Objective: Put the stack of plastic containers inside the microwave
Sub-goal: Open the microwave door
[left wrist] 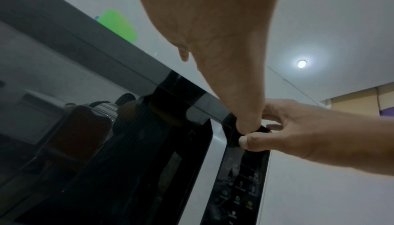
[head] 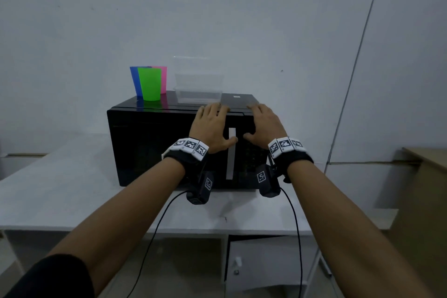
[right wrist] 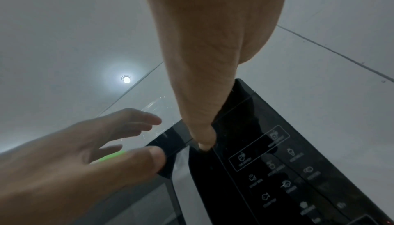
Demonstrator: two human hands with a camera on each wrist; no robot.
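Atop a black microwave [head: 150, 147], set back from its front edge: stack of clear plastic containers [head: 198, 92], nested, upright and untouched, just beside three coloured cups [head: 151, 84] in blue, green and pink. Door shut, so nowhere yet for the stack to go; hence, by the look of it, both hands at the door and not at the plastic.

Left hand [head: 210, 126] laid over the door's upper right corner, fingers straight and loosely spread across the top edge, thumb against the silver handle strip [head: 231, 164]; clasping nothing. Right hand [head: 264, 123] just beside it on the control panel [right wrist: 277, 161], thumb tip pressed at the seam between panel and door, fingers bent over the top edge in a light pinch on the casing. Probably placed so to steady the body on one side while prising the door on the other, though no gap showing at the seam.

Underneath, a pale white table [head: 60, 189], microwave standing toward its back against a plain grey-white wall [head: 217, 7]. Below the tabletop, a small cabinet door [head: 261, 261]. Off to the right, a brown cardboard box [head: 420, 201]. Overhead, one round ceiling lamp [left wrist: 301, 63], dim light throughout. Marker-patterned wristbands [head: 191, 147] and black cables [head: 154, 232] trailing from both wrists.
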